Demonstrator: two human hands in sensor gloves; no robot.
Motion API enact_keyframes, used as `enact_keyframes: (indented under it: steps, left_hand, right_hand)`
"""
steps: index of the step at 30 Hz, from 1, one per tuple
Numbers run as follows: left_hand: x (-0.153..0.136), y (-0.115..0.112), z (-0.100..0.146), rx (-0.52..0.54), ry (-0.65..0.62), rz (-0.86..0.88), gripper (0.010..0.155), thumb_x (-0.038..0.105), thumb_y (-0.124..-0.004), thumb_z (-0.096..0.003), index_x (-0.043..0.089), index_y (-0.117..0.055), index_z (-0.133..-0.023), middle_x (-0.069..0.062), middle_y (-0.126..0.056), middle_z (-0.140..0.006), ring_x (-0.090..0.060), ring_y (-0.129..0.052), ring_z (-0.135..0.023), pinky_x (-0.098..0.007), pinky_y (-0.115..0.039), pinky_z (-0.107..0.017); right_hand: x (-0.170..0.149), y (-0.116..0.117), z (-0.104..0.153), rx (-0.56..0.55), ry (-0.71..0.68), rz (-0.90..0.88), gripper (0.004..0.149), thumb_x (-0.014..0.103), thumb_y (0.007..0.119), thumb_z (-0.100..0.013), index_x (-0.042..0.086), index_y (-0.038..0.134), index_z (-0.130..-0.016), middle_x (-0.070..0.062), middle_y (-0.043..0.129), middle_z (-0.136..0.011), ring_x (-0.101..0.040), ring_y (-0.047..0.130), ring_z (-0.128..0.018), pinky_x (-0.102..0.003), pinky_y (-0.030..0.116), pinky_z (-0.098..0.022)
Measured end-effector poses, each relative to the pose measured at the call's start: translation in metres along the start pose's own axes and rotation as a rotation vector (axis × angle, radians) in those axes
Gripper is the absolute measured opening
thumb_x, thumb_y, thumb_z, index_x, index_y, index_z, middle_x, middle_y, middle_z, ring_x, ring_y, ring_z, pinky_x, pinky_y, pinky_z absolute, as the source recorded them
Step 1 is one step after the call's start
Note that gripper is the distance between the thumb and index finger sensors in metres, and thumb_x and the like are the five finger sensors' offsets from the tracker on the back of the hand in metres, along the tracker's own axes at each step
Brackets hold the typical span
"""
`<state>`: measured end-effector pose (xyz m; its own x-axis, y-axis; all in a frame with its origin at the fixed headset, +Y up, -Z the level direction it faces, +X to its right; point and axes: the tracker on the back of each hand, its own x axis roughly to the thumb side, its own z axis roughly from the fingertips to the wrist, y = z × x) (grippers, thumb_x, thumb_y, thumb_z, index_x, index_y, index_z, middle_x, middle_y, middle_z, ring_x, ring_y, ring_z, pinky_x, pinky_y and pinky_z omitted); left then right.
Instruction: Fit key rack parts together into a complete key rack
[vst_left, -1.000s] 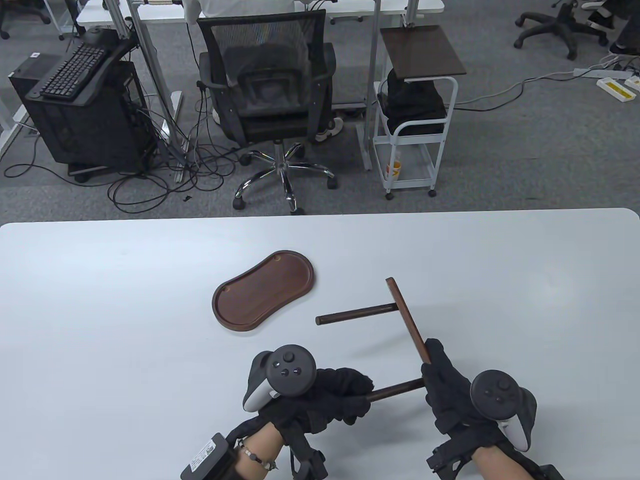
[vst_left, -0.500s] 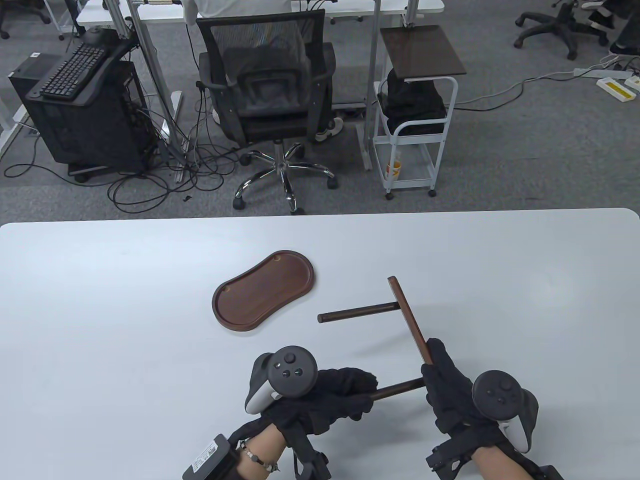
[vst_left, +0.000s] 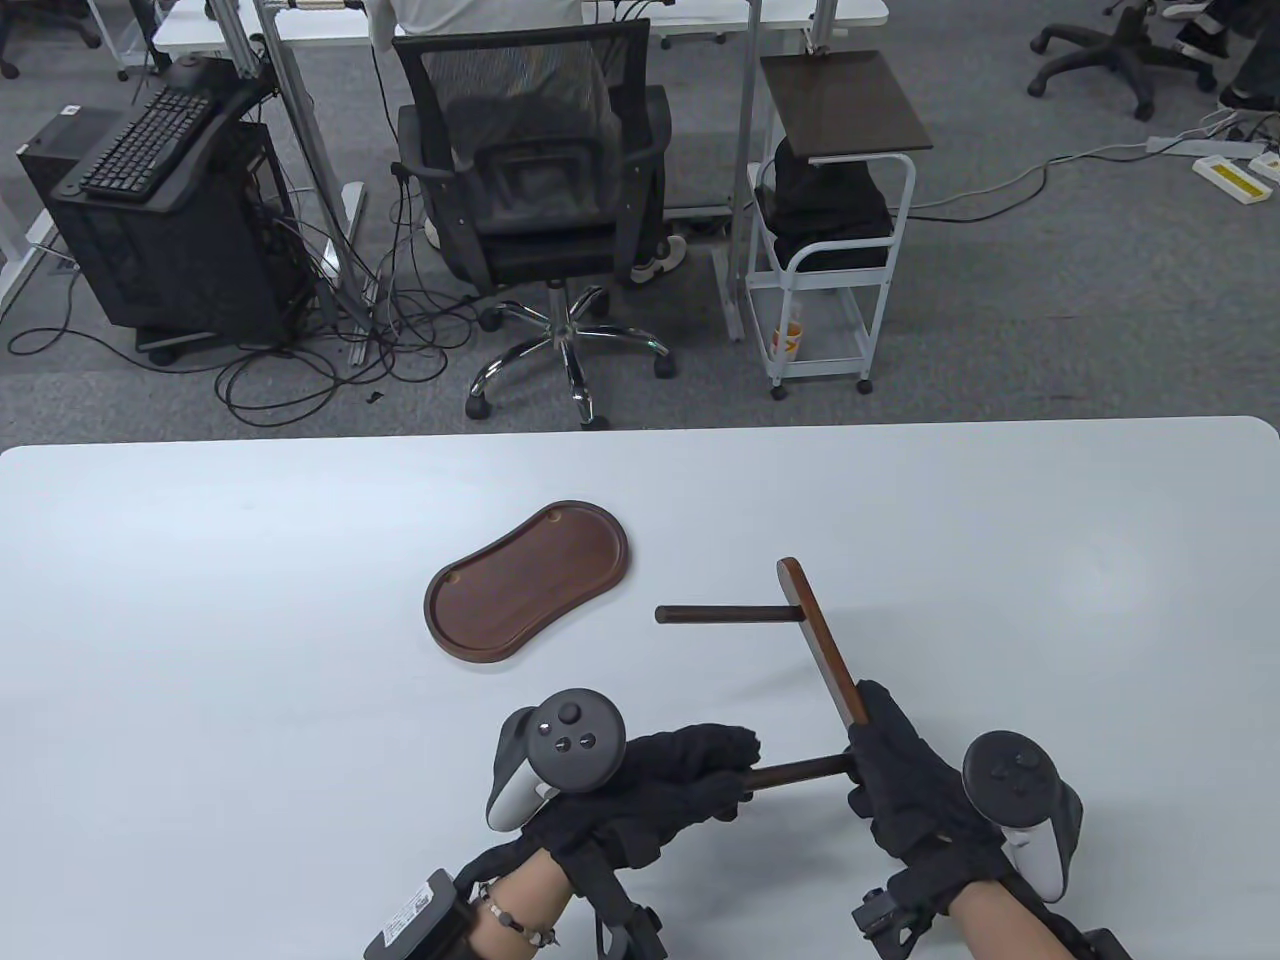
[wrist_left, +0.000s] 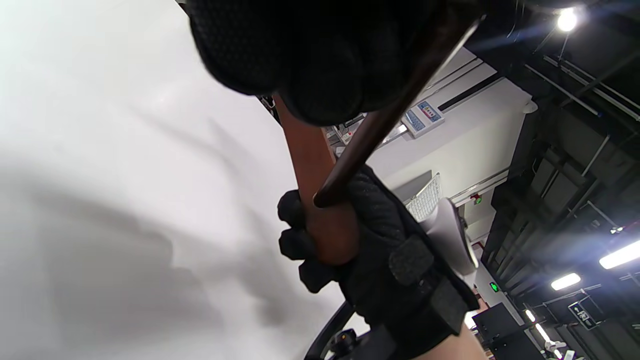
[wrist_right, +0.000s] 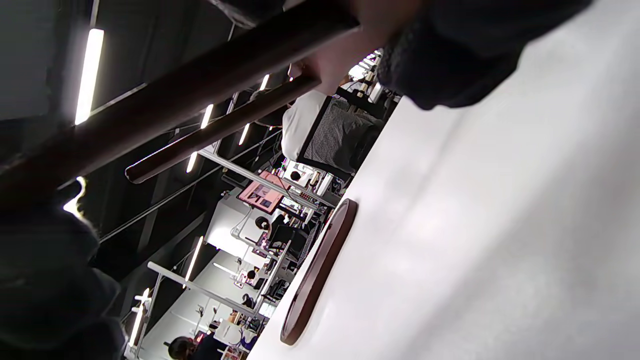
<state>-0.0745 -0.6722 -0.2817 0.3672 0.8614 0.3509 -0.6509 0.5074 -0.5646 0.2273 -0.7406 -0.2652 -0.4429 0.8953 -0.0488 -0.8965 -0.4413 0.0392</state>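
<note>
A dark wooden bar with a rod fixed in its far end is held off the table. My right hand grips the bar's near end. My left hand grips a second rod whose tip meets the bar at the right hand. The left wrist view shows this rod butting against the bar in the right glove. The oval wooden base tray lies on the table beyond the hands and shows edge-on in the right wrist view.
The white table runs to a far edge with an office chair, a small white cart and a computer tower on the floor behind it.
The bar has tilted up, so its fixed rod swung up and right. The right wrist has rolled a little. The left hand and its rod shifted slightly right.
</note>
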Motion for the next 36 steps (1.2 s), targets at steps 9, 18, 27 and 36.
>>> enact_keyframes:
  steps: [9,18,27,36]
  left_hand:
    - [-0.030,0.041,0.007,0.170,0.088,0.018,0.068,0.064,-0.060,-0.0494,0.024,-0.064,-0.105,-0.001,-0.086,-0.097,-0.019,-0.094,-0.081,-0.043,-0.082,-0.060]
    - [-0.090,0.091,0.028,0.390,0.327,-0.162,0.068,0.060,-0.056,-0.0539,0.023,-0.052,-0.111,-0.005,-0.069,-0.113,-0.029,-0.075,-0.103,-0.056,-0.067,-0.073]
    - [-0.129,0.103,0.033,0.368,0.565,-0.381,0.068,0.056,-0.052,-0.0575,0.024,-0.039,-0.116,-0.008,-0.039,-0.127,-0.036,-0.042,-0.117,-0.066,-0.046,-0.078]
    - [-0.171,0.092,0.019,0.185,0.844,-0.519,0.074,0.061,-0.049,-0.0556,0.030,-0.022,-0.116,0.002,-0.013,-0.127,-0.034,-0.014,-0.115,-0.071,-0.031,-0.077]
  right_hand:
    - [-0.008,-0.005,-0.003,-0.008,0.054,-0.065,0.062,0.043,0.056,-0.062,0.009,0.047,-0.113,-0.029,0.082,-0.080,-0.039,0.092,-0.039,-0.036,0.083,-0.014]
    - [-0.009,-0.008,-0.004,-0.014,0.072,-0.087,0.062,0.043,0.056,-0.062,0.008,0.046,-0.113,-0.029,0.082,-0.080,-0.039,0.092,-0.039,-0.036,0.083,-0.014]
    - [-0.008,-0.009,-0.003,-0.021,0.087,-0.099,0.062,0.043,0.056,-0.062,0.008,0.046,-0.113,-0.029,0.082,-0.080,-0.039,0.092,-0.040,-0.036,0.083,-0.014]
    - [-0.010,-0.011,-0.005,-0.030,0.111,-0.120,0.062,0.043,0.056,-0.062,0.008,0.046,-0.113,-0.029,0.081,-0.080,-0.040,0.092,-0.040,-0.037,0.083,-0.015]
